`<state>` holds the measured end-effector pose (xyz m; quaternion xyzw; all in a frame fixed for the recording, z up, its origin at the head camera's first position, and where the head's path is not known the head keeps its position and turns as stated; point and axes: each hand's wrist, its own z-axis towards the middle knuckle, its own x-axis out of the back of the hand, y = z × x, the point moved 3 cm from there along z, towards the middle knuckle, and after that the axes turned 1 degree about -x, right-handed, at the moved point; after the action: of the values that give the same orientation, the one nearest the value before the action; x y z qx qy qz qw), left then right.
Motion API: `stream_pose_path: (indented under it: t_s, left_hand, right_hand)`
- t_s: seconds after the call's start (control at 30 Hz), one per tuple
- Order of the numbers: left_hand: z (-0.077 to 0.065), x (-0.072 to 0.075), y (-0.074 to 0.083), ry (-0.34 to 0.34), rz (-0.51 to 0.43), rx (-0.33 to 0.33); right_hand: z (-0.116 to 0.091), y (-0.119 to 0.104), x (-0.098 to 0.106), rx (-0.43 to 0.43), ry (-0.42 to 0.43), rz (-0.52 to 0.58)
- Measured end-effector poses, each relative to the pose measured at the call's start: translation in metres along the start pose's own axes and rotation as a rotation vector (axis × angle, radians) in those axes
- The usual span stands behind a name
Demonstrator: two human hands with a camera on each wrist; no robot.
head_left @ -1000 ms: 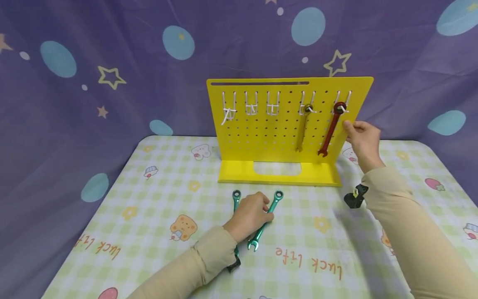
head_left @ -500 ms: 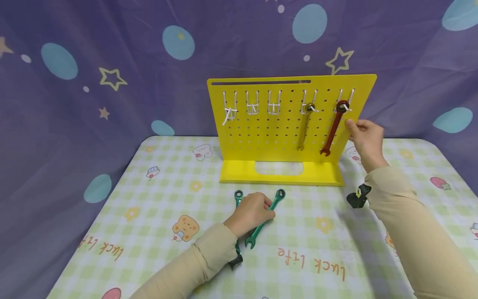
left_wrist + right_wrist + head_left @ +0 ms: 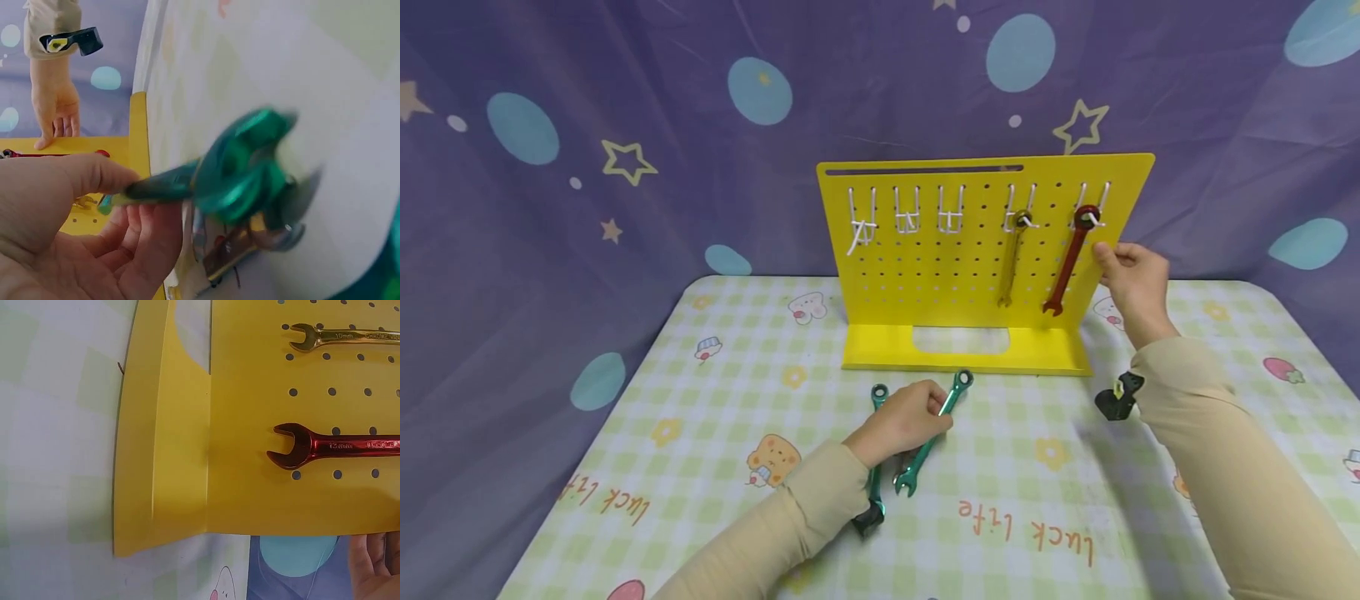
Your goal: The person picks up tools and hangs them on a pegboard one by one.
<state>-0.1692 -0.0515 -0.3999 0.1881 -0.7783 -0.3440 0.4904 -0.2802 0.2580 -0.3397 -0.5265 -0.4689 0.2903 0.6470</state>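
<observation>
My left hand point(image 3: 902, 422) pinches a green combination wrench point(image 3: 927, 454) by its shank between thumb and fingers. In the left wrist view its open end point(image 3: 240, 178) is blurred and stands over the cloth. A second green wrench point(image 3: 877, 487) lies just left, partly hidden by the hand and sleeve. Below the held one shows another shiny, coppery wrench point(image 3: 231, 253), mostly hidden. My right hand point(image 3: 1138, 287) grips the right edge of a yellow pegboard point(image 3: 925, 292), thumb in front. A red wrench point(image 3: 1067, 267) and a gold wrench point(image 3: 1011, 267) hang on its right hooks.
Several white wire hooks point(image 3: 906, 218) hold nothing on the board's left half. The board's base lip point(image 3: 962, 362) faces the hands. A checked cloth point(image 3: 730, 400) covers the table, and a purple curtain point(image 3: 662, 208) hangs behind. Black wrist straps point(image 3: 1116, 400) show at the sleeves.
My left hand has moved slightly up and toward the pegboard, with the green wrench's ring end nearer the base lip. The right hand keeps its grip on the board's edge.
</observation>
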Motion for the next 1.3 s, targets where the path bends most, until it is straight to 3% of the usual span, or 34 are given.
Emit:
stream_pose_path:
  t_s: [0.23,0.97,1.3]
  left_hand:
    - [0.001,0.002,0.008,0.028,-0.066,0.023]
    - [0.001,0.018,0.025,0.164,-0.24,-0.028]
    - [0.002,0.025,0.035,0.212,-0.294,-0.083]
  right_hand:
    - [-0.001,0.0,-0.001,0.006,0.019,-0.005]
    - [-0.001,0.0,-0.001,0.028,0.022,-0.012]
    - [0.0,0.0,0.0,0.035,0.017,-0.026]
